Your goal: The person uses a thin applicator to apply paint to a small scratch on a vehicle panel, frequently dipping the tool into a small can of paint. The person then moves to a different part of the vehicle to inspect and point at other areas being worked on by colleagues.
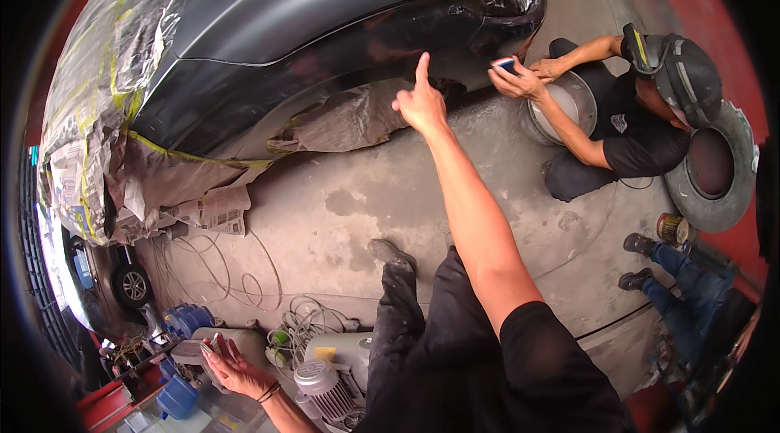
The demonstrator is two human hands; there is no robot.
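Note:
My right arm reaches up the middle of the view. My right hand (422, 108) points at the dark grey car body panel (325, 6), index finger stretched out, thumb apart and the other fingers curled; it holds nothing I can see. My left hand (234, 370) is at the lower left with fingers stretched and palm partly turned up, a dark band at its wrist. It is near a grey motor-like housing (191, 354). Whether a thin pale scrap lies at its fingertips is too small to tell. The panel's lower part is glossy and darker, bordered by masking paper (341, 120) and yellow tape.
A person in a dark cap (691, 80) crouches at the right, holding a small blue-and-white thing (505, 67) beside a round bucket (581, 104). A tyre (715, 165) leans behind them. Another person's legs (682, 287) are lower right. Hoses (219, 270) and an electric motor (321, 380) lie left.

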